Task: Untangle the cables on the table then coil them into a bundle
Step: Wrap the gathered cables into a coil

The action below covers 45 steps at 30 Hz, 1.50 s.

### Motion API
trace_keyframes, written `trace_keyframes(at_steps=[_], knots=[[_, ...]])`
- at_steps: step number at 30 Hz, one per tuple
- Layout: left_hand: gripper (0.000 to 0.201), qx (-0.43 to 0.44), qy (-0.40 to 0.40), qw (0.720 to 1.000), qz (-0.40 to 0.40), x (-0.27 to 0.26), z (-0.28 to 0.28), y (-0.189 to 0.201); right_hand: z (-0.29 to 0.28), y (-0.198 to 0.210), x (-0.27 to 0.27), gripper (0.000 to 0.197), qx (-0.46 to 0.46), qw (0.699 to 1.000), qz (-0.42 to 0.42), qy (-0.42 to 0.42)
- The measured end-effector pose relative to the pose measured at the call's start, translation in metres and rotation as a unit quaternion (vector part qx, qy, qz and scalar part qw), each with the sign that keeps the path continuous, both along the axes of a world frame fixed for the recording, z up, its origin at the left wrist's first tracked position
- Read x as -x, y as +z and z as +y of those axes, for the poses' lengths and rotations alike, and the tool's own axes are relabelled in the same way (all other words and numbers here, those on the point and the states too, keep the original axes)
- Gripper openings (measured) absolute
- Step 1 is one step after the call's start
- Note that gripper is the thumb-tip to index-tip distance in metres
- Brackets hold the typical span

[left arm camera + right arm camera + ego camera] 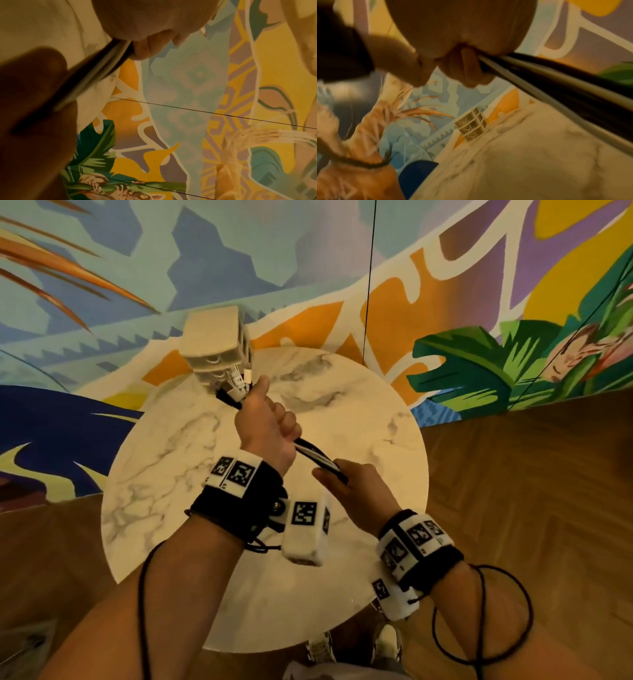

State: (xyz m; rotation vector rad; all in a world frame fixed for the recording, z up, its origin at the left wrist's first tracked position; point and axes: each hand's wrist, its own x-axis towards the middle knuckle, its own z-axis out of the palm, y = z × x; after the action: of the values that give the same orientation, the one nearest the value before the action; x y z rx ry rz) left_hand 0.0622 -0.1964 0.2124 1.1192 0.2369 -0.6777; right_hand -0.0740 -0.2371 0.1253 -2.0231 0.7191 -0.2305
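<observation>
A bundle of black and white cables [315,457] runs straight between my two hands above the round marble table [359,412]. My left hand [270,422] grips it in a fist, thumb up. The cables' plug ends [236,386] stick out past that thumb. My right hand [346,484] grips the same bundle lower and nearer to me. In the left wrist view the cables [96,70] leave the left hand [154,27] toward the dark right hand [34,94]. In the right wrist view the right hand [462,40] is curled round the cables [556,83]. The cables' remaining length is hidden.
A small white drawer unit [212,344] stands at the table's far edge, just behind the plug ends, and shows again as the drawer unit [471,125]. A thin black wire [368,285] hangs in front of the painted wall. Wooden floor surrounds the table.
</observation>
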Motion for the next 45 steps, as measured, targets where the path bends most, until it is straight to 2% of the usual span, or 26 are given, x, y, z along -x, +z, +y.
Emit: trace_keyframes(at_steps=[3, 4, 6, 8, 10, 11, 12, 13, 15, 17, 18, 19, 21, 24, 26, 29, 32, 34, 35, 36, 38, 39, 40, 42, 43, 45], knots=[[0.053, 0.008, -0.043, 0.999, -0.014, -0.008, 0.010, -0.005, -0.006, 0.005, 0.007, 0.046, -0.160, 0.986, 0.001, 0.053], [0.053, 0.019, -0.064, 0.998, -0.021, -0.008, 0.011, -0.004, -0.008, 0.006, 0.012, 0.046, -0.256, 0.965, -0.006, 0.060], [0.055, 0.052, -0.138, 0.988, -0.051, -0.004, 0.014, 0.003, -0.011, 0.007, 0.022, 0.045, -0.459, 0.886, -0.029, 0.058], [0.053, 0.079, -0.248, 0.957, -0.125, 0.006, 0.015, 0.011, -0.013, 0.005, 0.024, 0.043, -0.544, 0.837, -0.032, 0.037], [0.030, 0.070, -0.371, 0.893, -0.244, 0.020, 0.019, 0.023, -0.015, 0.002, 0.022, 0.046, -0.567, 0.823, -0.034, 0.014], [0.025, 0.029, -0.430, 0.842, -0.323, 0.024, 0.023, 0.028, -0.017, 0.000, 0.020, 0.043, -0.564, 0.825, -0.036, 0.007], [0.025, -0.036, -0.483, 0.771, -0.414, 0.026, 0.028, 0.032, -0.018, 0.002, 0.018, 0.040, -0.555, 0.831, -0.036, 0.007], [0.019, -0.099, -0.528, 0.675, -0.506, 0.028, 0.034, 0.036, -0.021, 0.004, 0.017, 0.036, -0.536, 0.843, -0.036, 0.011], [0.010, -0.152, -0.606, 0.445, -0.642, 0.030, 0.044, 0.035, -0.027, 0.006, 0.015, 0.033, -0.475, 0.879, -0.015, 0.029], [0.012, -0.198, -0.680, 0.222, -0.670, 0.032, 0.051, 0.028, -0.031, 0.011, 0.015, 0.040, -0.452, 0.888, 0.033, 0.077], [0.015, -0.228, -0.693, 0.139, -0.670, 0.031, 0.052, 0.026, -0.032, 0.013, 0.016, 0.041, -0.462, 0.880, 0.049, 0.104], [0.017, -0.253, -0.689, 0.088, -0.674, 0.025, 0.052, 0.025, -0.033, 0.014, 0.019, 0.040, -0.468, 0.874, 0.057, 0.122], [0.019, -0.299, -0.651, 0.036, -0.697, 0.004, 0.049, 0.025, -0.039, 0.014, 0.027, 0.037, -0.456, 0.879, 0.067, 0.123], [0.019, -0.376, -0.627, 0.013, -0.682, -0.027, 0.049, 0.022, -0.047, 0.011, 0.040, 0.037, -0.461, 0.881, 0.056, 0.092], [0.014, -0.362, -0.599, 0.047, -0.713, -0.034, 0.053, 0.010, -0.048, 0.012, 0.039, 0.039, -0.515, 0.855, 0.007, 0.063], [0.022, -0.251, -0.485, 0.231, -0.805, -0.027, 0.060, -0.013, -0.041, 0.020, 0.023, 0.043, -0.635, 0.764, -0.107, 0.046], [0.013, -0.167, -0.427, 0.484, -0.746, -0.005, 0.059, -0.039, -0.030, 0.031, 0.008, 0.046, -0.697, 0.691, -0.174, 0.079], [0.017, -0.151, -0.379, 0.703, -0.582, 0.009, 0.053, -0.038, -0.025, 0.034, 0.001, 0.043, -0.721, 0.655, -0.194, 0.117], [0.025, -0.138, -0.372, 0.782, -0.480, 0.013, 0.050, -0.040, -0.023, 0.034, -0.001, 0.041, -0.733, 0.636, -0.198, 0.138], [0.029, -0.139, -0.359, 0.818, -0.427, 0.016, 0.048, -0.035, -0.021, 0.035, -0.004, 0.040, -0.745, 0.617, -0.200, 0.157], [0.009, -0.141, -0.346, 0.830, -0.414, 0.016, 0.044, -0.028, -0.017, 0.036, -0.007, 0.041, -0.774, 0.576, -0.189, 0.184], [0.007, -0.112, -0.351, 0.846, -0.385, 0.014, 0.040, -0.023, -0.015, 0.037, -0.009, 0.041, -0.787, 0.560, -0.173, 0.193], [0.020, -0.080, -0.374, 0.861, -0.336, 0.011, 0.036, -0.021, -0.012, 0.037, -0.009, 0.039, -0.793, 0.552, -0.155, 0.204], [0.059, -0.073, -0.422, 0.865, -0.260, 0.005, 0.030, -0.021, -0.006, 0.033, -0.011, 0.037, -0.779, 0.563, -0.136, 0.240], [0.060, -0.074, -0.439, 0.866, -0.228, 0.003, 0.029, -0.020, -0.004, 0.031, -0.011, 0.036, -0.760, 0.586, -0.128, 0.251], [0.027, -0.087, -0.426, 0.878, -0.200, 0.005, 0.028, -0.023, -0.002, 0.029, -0.011, 0.037, -0.722, 0.640, -0.098, 0.245]])
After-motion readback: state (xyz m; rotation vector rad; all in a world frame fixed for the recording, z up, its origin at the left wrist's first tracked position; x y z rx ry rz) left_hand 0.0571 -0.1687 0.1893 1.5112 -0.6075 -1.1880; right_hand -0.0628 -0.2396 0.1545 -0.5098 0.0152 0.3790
